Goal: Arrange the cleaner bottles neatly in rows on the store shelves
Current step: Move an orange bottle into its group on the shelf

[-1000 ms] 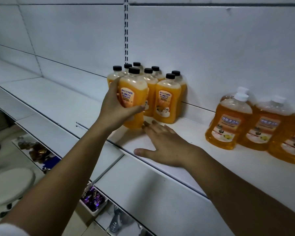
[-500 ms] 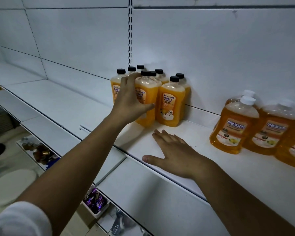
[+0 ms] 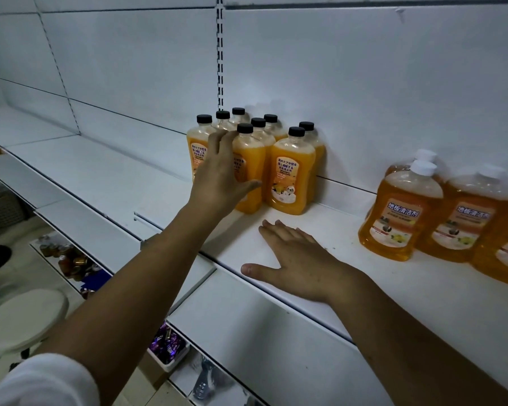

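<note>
- Left hand [image 3: 222, 180]: raised against the front of the black-capped bottles [image 3: 258, 122]. The fingers are extended and spread, pointing up, not curled round anything. The thumb lies across the lower label area of the front centre bottle [image 3: 250, 155]. The grip is wide and holds nothing; whether the fingertips press on the bottle cannot be told.
- Front centre bottle: upright on the shelf [image 3: 320, 227], directly behind the left palm and thumb, its black cap above the fingertips.
- Front left bottle [image 3: 196, 148]: upright, just to the left of the left fingers, partly covered by them.
- Front right bottle [image 3: 292, 174]: upright, just to the right of the left thumb, beside the front centre bottle.
- Remaining black-capped bottles: upright in rows behind these three, against the back panel [image 3: 349, 83].
- Right hand [image 3: 299, 266]: palm down and flat on the shelf, fingers straight, thumb out to the left. It holds nothing and lies near the left hand, below and to its right, apart from all bottles.
- White-capped bottles [image 3: 402, 212]: a separate larger group, upright, well to the right of both hands.
- White sleeve [image 3: 41, 382]: covers the left upper arm at the lower left corner.
</note>
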